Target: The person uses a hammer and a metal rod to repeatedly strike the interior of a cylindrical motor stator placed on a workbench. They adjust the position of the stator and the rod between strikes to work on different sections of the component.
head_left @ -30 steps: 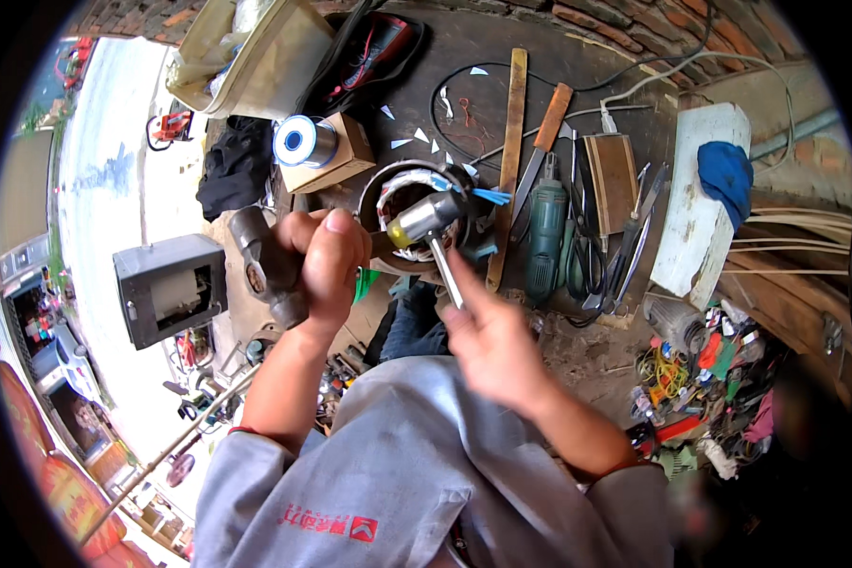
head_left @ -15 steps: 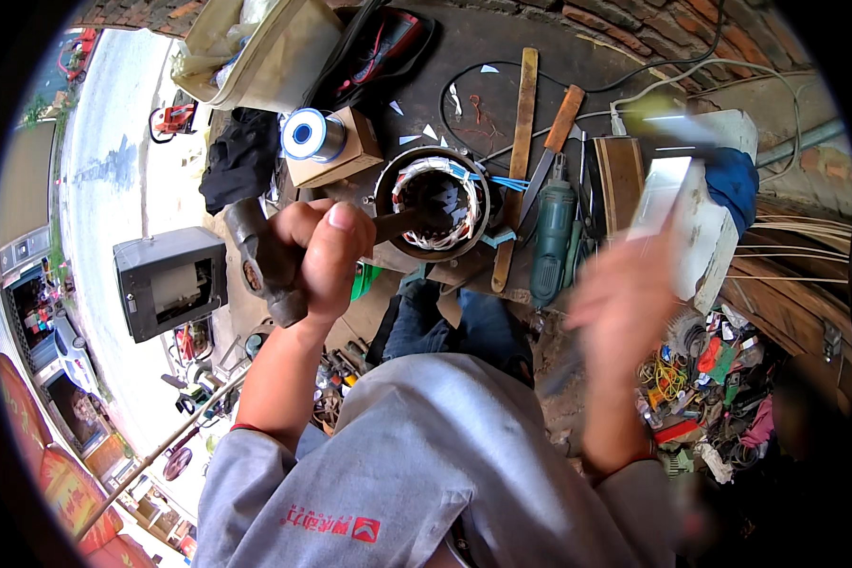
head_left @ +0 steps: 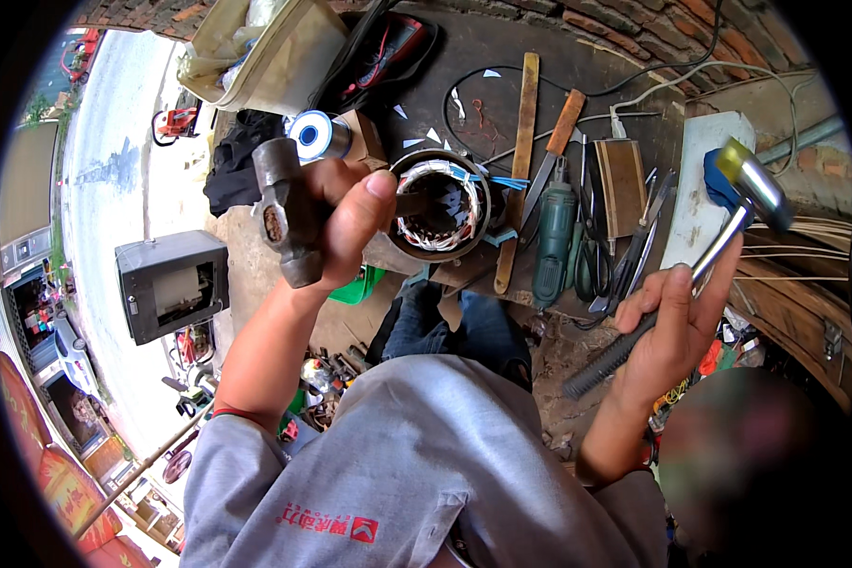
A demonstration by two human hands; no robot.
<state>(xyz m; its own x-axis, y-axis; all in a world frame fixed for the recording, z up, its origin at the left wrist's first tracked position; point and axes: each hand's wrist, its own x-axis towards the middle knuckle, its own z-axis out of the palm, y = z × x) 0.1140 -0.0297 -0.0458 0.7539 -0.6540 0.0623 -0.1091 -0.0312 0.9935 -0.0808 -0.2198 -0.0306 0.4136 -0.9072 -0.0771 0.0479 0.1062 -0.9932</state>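
My left hand is closed round a steel hammer, with the head out to the left of my fist and part of the handle reaching over the motor stator. This round stator stands on the bench, with white lacing and blue wires around its winding and white slips inside. At the right, my right hand grips a mallet with a chrome shaft, a ribbed black grip and a yellow-faced head. The mallet is raised and tilted, its head up and to the right.
A green power tool, a knife, a wooden strip and several hand tools lie right of the stator. A wire spool and a plastic bin stand left and behind. A grey metal box is farther left.
My right hand, blurred before, has swung the mallet to the right, clear of the wooden block. My left hand has shifted slightly right and up with the hammer.
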